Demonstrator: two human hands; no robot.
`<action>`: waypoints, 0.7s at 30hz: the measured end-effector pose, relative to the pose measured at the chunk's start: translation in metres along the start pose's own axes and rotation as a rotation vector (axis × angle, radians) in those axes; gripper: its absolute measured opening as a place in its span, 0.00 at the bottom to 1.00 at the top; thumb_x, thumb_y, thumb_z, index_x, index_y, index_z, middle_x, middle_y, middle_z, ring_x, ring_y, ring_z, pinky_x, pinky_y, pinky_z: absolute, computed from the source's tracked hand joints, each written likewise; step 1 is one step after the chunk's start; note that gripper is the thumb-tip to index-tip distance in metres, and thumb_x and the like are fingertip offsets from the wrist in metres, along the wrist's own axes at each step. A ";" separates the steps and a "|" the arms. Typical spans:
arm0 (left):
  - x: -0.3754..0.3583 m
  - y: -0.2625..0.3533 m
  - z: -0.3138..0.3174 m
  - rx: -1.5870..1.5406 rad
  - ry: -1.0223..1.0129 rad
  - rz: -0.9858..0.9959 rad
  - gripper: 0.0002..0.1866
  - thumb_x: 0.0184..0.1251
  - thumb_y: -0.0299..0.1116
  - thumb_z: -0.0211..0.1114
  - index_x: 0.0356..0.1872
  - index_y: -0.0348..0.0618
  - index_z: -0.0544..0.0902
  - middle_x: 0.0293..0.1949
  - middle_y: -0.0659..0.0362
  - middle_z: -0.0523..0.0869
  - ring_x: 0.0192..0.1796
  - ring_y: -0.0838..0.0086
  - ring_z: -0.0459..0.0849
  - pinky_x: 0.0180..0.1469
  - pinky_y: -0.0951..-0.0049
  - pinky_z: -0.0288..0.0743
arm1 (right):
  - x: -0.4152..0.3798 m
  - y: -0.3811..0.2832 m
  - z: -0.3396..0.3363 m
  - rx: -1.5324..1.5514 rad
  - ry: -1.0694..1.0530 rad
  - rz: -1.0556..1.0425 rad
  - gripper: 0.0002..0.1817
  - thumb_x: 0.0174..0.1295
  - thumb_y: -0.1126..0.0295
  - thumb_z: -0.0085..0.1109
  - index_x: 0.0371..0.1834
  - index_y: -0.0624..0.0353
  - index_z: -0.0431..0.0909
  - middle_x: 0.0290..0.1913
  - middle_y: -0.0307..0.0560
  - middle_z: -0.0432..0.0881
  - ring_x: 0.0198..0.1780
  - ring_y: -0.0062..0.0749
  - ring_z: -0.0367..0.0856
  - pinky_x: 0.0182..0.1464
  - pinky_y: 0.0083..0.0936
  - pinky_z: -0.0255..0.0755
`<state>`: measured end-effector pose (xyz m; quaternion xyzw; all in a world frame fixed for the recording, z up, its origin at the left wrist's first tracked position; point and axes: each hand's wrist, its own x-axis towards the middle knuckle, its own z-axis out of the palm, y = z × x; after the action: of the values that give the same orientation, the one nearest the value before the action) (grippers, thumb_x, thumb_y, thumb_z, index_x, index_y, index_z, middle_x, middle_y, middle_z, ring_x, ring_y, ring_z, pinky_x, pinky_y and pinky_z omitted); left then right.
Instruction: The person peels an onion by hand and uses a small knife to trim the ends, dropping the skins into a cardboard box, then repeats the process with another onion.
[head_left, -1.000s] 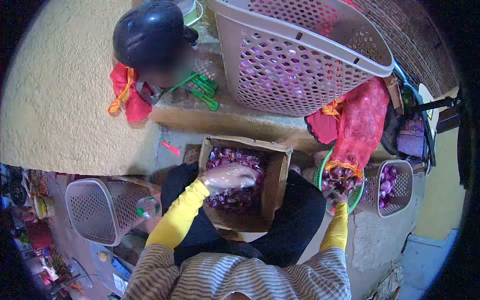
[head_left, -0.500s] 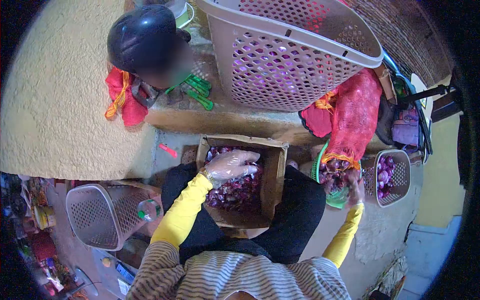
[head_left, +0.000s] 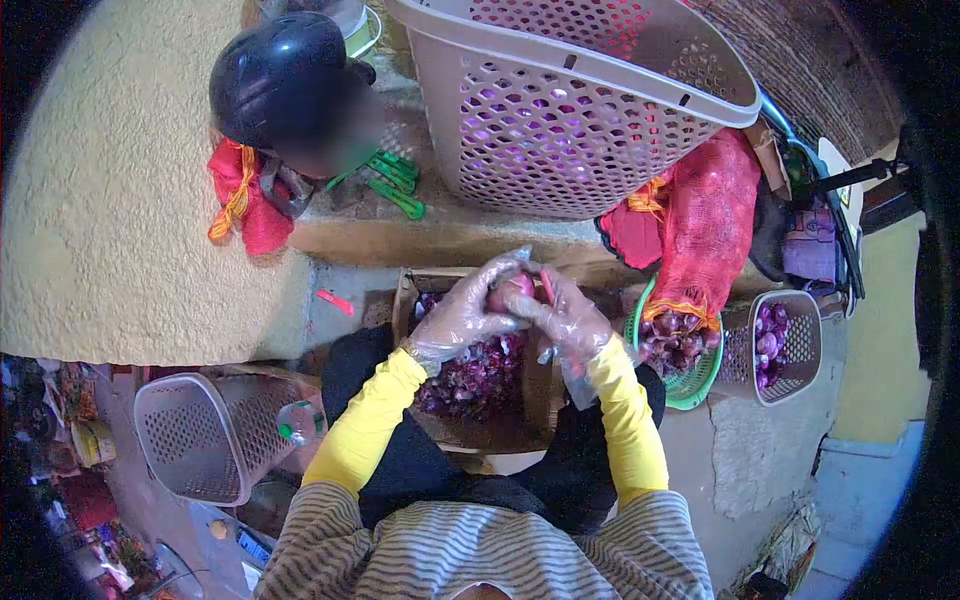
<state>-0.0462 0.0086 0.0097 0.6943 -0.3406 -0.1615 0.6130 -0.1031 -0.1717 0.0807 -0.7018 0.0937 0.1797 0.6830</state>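
Note:
My left hand [head_left: 468, 310], in a clear plastic glove, is closed around a red onion [head_left: 509, 294] above the cardboard box [head_left: 540, 395]. Opposite it, my gloved right hand [head_left: 575, 325] meets the same onion. A slim red handle [head_left: 546, 286] stands up between its thumb and fingers; no blade can be made out. Below my hands, the box holds a heap of purple onion skins [head_left: 470, 385]. To the right, unpeeled red onions [head_left: 680, 340] spill from the mouth of a red mesh sack [head_left: 712, 215] into a green basket [head_left: 695, 388].
A large grey perforated basket [head_left: 590, 150] of onions stands on the ledge ahead. At right is a smaller basket [head_left: 800, 375] with peeled onions; at left, another grey basket [head_left: 190, 430] and a plastic bottle [head_left: 300, 423]. A person in a dark helmet [head_left: 285, 80] is ahead left.
My right hand has come from the onions in the green basket over to the box, meeting my left hand. A red onion is now between them. My left hand has lifted from the skins.

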 end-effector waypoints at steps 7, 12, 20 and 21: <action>0.001 0.005 -0.012 -0.858 0.185 -0.442 0.29 0.69 0.39 0.69 0.67 0.40 0.71 0.62 0.49 0.80 0.63 0.66 0.80 0.67 0.58 0.75 | 0.010 0.014 -0.020 0.135 0.188 0.086 0.26 0.76 0.47 0.48 0.65 0.55 0.71 0.45 0.38 0.81 0.22 0.17 0.66 0.23 0.17 0.66; 0.004 -0.014 -0.006 -1.313 0.315 -0.446 0.27 0.77 0.48 0.59 0.66 0.39 0.71 0.64 0.47 0.78 0.63 0.62 0.80 0.63 0.60 0.80 | 0.016 0.032 -0.022 0.179 0.225 0.093 0.24 0.75 0.49 0.52 0.62 0.55 0.73 0.41 0.37 0.79 0.23 0.16 0.68 0.24 0.19 0.67; 0.010 -0.023 -0.003 -1.303 0.409 -0.406 0.24 0.79 0.49 0.56 0.62 0.40 0.74 0.59 0.49 0.80 0.57 0.60 0.82 0.61 0.59 0.82 | 0.017 0.030 -0.008 0.129 0.136 0.032 0.23 0.76 0.48 0.51 0.60 0.54 0.77 0.31 0.35 0.75 0.23 0.18 0.69 0.25 0.19 0.69; 0.011 -0.023 -0.003 -1.319 0.486 -0.434 0.23 0.79 0.49 0.57 0.60 0.40 0.75 0.58 0.49 0.80 0.56 0.60 0.82 0.61 0.59 0.82 | 0.015 0.025 -0.008 0.153 0.089 0.064 0.24 0.76 0.45 0.50 0.57 0.55 0.78 0.27 0.35 0.72 0.23 0.19 0.69 0.24 0.20 0.69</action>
<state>-0.0300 0.0035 -0.0100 0.2493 0.1180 -0.2920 0.9158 -0.0975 -0.1790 0.0514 -0.6514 0.1596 0.1624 0.7238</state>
